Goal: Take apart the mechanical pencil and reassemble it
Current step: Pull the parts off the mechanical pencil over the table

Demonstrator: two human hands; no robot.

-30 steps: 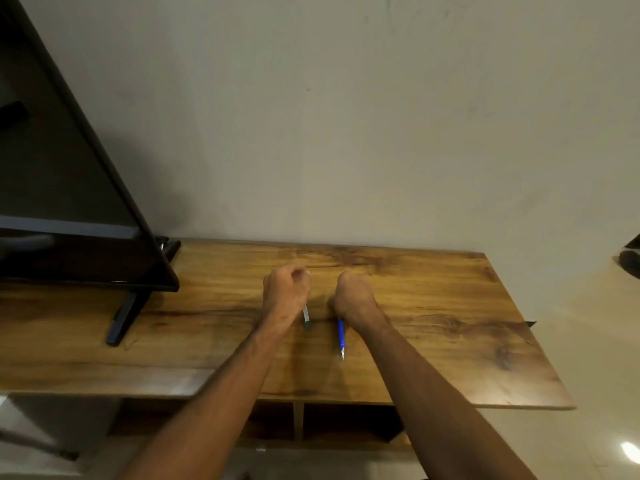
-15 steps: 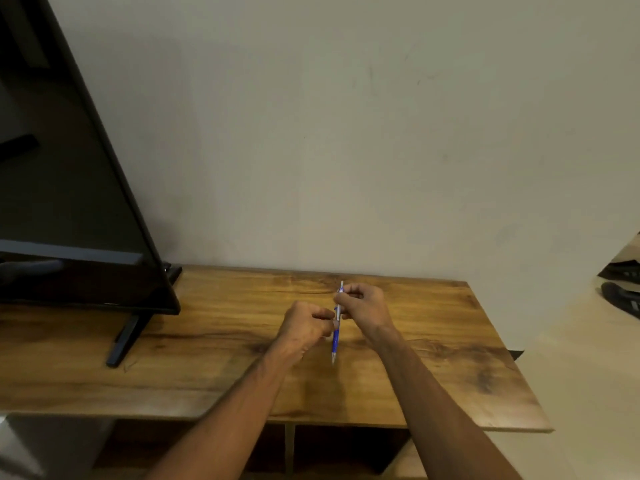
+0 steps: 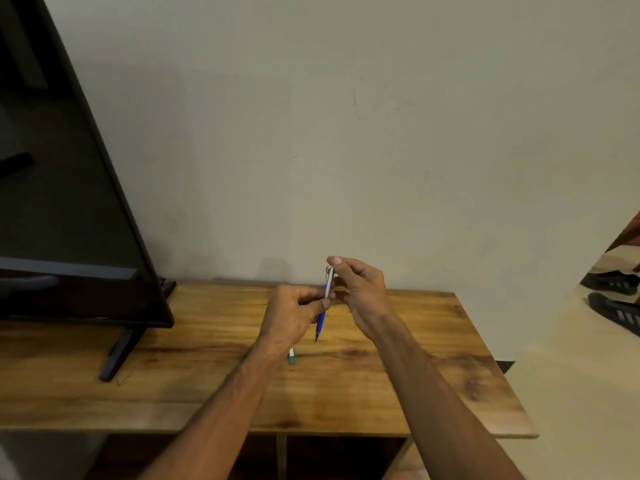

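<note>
A blue mechanical pencil [image 3: 321, 320] with a silver upper end is held nearly upright above the wooden table [image 3: 398, 382], tip pointing down. My left hand [image 3: 294, 315] pinches its middle between thumb and fingers. My right hand [image 3: 360, 289] grips the silver top end with thumb and fingertips. A small teal and white object [image 3: 292, 355] lies on the table just below my left wrist, partly hidden by it.
A black flat screen [image 3: 69, 202] on a stand foot [image 3: 117, 355] fills the left side of the table. A plain wall rises behind. Dark shoes [image 3: 613, 282] lie on the floor at the far right. Open shelf compartments sit under the tabletop.
Both hands have lifted the pencil from the table. It has risen and my right hand has moved up to its silver top end; the teal object stays on the table.
</note>
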